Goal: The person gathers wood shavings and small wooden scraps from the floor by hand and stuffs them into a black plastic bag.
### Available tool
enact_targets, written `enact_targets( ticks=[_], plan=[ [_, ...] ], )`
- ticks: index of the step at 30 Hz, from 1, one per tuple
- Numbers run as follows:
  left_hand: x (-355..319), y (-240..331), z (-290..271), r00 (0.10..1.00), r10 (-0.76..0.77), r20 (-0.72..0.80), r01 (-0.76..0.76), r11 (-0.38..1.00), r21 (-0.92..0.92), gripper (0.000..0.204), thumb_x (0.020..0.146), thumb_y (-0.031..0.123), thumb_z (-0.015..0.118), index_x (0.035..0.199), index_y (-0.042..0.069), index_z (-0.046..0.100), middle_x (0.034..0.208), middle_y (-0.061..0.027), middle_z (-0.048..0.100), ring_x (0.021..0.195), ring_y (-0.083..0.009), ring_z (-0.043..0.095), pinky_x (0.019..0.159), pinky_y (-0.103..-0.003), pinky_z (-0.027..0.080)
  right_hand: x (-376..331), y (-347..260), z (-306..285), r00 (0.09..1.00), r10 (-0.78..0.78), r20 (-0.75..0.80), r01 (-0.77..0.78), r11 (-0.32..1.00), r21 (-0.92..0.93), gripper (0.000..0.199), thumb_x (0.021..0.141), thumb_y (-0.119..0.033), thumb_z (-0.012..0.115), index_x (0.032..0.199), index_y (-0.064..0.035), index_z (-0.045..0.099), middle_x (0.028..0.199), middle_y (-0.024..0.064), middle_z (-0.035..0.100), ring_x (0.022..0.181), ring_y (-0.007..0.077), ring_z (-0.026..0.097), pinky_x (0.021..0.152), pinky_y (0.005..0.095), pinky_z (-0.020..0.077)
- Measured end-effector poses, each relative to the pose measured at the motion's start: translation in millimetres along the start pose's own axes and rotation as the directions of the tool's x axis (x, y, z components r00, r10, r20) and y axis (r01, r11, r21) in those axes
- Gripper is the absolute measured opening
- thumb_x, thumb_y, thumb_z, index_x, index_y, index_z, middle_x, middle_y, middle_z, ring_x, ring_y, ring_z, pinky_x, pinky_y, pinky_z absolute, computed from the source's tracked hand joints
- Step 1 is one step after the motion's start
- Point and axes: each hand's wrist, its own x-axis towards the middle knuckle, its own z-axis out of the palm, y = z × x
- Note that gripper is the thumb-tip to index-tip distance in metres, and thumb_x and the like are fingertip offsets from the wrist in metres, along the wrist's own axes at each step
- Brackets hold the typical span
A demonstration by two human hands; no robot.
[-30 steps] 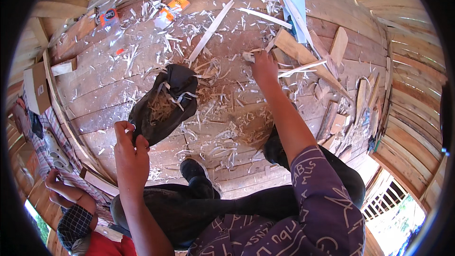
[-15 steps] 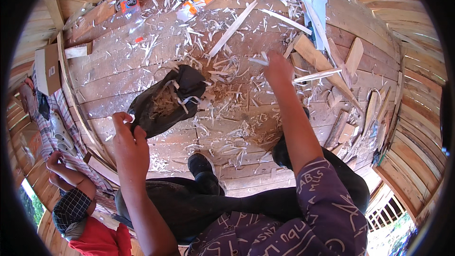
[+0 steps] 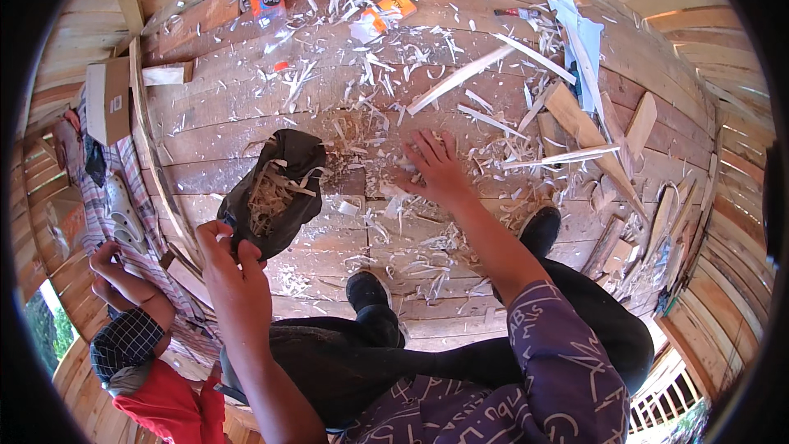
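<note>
A dark fabric bag (image 3: 302,219) lies on the plank floor with its mouth open, and wood shavings (image 3: 271,199) show inside it. My left hand (image 3: 236,255) pinches the near rim of this bag between thumb and fingers. To the bag's right, my right hand (image 3: 440,171) is spread palm down, low over the floor among loose shavings (image 3: 403,207). Nothing shows in its fingers; whether the palm presses on something is hidden. More curled shavings lie around both feet.
Wooden sticks (image 3: 460,80) and boards (image 3: 596,144) lie to the right. A plastic bottle (image 3: 271,20) and an orange packet (image 3: 397,6) are at the back. At left are a cardboard box (image 3: 108,104), a pale clog (image 3: 123,210) and another person (image 3: 136,345).
My right hand has come down and nearer, its fingers now spread; the pale strip it held is out of it. My left hand keeps the bag's rim, and the bag's mouth has turned somewhat.
</note>
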Motion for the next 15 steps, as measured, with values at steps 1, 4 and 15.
enact_targets(
  ticks=[1, 4, 15],
  plan=[
    [-2, -5, -3, 1.000, 0.001, -0.027, 0.000, 1.000, 0.022, 0.022, 0.093, -0.001, 0.043, 0.112, 0.005, 0.037, 0.084, -0.0092, 0.054, 0.069, -0.0114, 0.055, 0.059, -0.027, 0.053, -5, -1, -7, 0.996, -0.051, 0.069, 0.047, 0.998, 0.052, 0.069, 0.076, -0.045, 0.069, 0.133, -0.0101, 0.049, 0.144, 0.0127, 0.039, 0.135, 0.0298, 0.033, 0.112, 0.0532, 0.0204],
    [-7, 3, -2, 0.995, -0.023, -0.093, 0.015, 0.996, -0.085, 0.020, 0.090, -0.005, 0.044, 0.107, 0.002, 0.037, 0.074, -0.0154, 0.053, 0.061, -0.0204, 0.054, 0.055, -0.033, 0.043, -18, 10, -19, 0.976, -0.163, 0.143, 0.156, 0.986, 0.058, 0.059, 0.076, -0.037, 0.070, 0.127, -0.0110, 0.053, 0.139, 0.0117, 0.045, 0.132, 0.0286, 0.038, 0.111, 0.0520, 0.0247],
    [-28, 0, -19, 0.984, -0.107, -0.143, 0.096, 0.992, -0.084, 0.019, 0.091, -0.004, 0.044, 0.108, 0.002, 0.038, 0.071, -0.0152, 0.052, 0.061, -0.0202, 0.055, 0.056, -0.033, 0.044, 72, 45, -22, 0.959, 0.200, -0.199, -0.101, 0.903, 0.418, 0.011, 0.085, -0.013, 0.062, 0.095, -0.0074, 0.062, 0.082, 0.0142, 0.061, 0.071, 0.0315, 0.062, 0.060, 0.0395, 0.0502]
  ],
)
